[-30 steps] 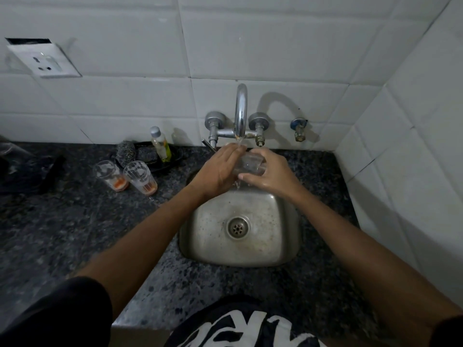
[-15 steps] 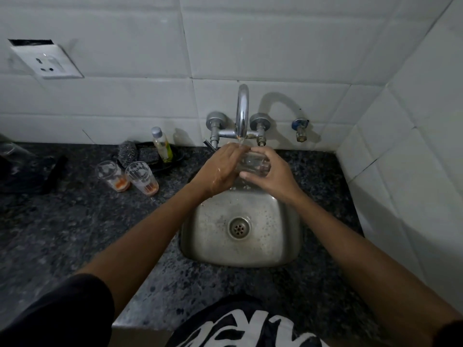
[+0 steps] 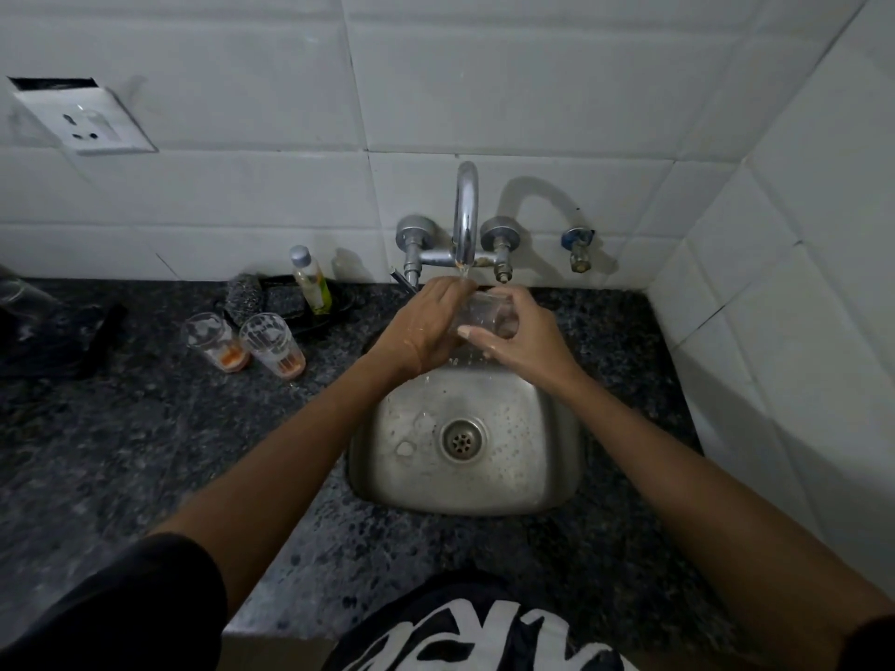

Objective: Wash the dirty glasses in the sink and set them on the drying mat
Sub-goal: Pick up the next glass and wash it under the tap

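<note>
Scuffed steel sink (image 3: 532, 477), speckled polished stone counter (image 3: 145, 452), glossy tiles (image 3: 484, 79)

Large white block lettering runs across the person's black cotton shirt (image 3: 479, 636) at the bottom edge, cut off by the frame; it possibly reads "MKD", but cannot be made out for sure. The small clear plastic bottle with yellow-green label (image 3: 312, 281) bears print too small to read.

Glass (image 3: 486, 314) between hands under tap (image 3: 466, 210), above sink (image 3: 465, 496), two glasses (image 3: 242, 341) left on counter (image 3: 121, 428)
</note>
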